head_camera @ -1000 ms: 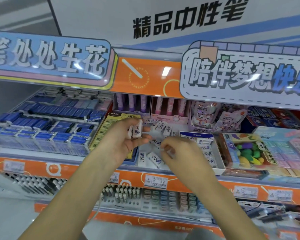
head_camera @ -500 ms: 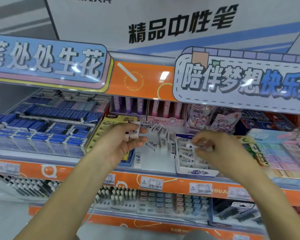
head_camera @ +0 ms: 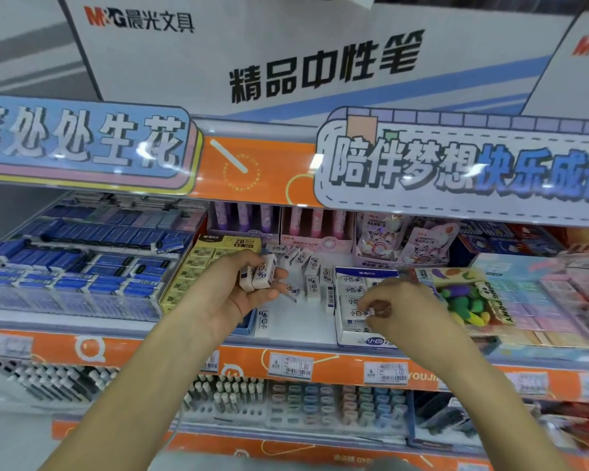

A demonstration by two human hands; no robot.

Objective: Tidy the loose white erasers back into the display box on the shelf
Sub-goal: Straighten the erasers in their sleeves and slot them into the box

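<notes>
My left hand hovers over the shelf, closed around two white erasers held upright side by side. Several loose white erasers lie scattered on the white shelf floor between my hands, and one more eraser stands near the front edge. The white and blue display box sits to the right, partly filled with rows of erasers. My right hand is over the box, its fingertips pinching one eraser against the rows inside.
A yellow 2B eraser box sits just left of my left hand. Blue eraser packs fill the left shelf. A colourful toy-eraser box stands right of the display box. Pink cases line the back. Pens fill the lower shelf.
My right hand went from the loose erasers rightward to the display box and now presses an eraser into it. My left hand stayed in place with its erasers. The view tilted upward.
</notes>
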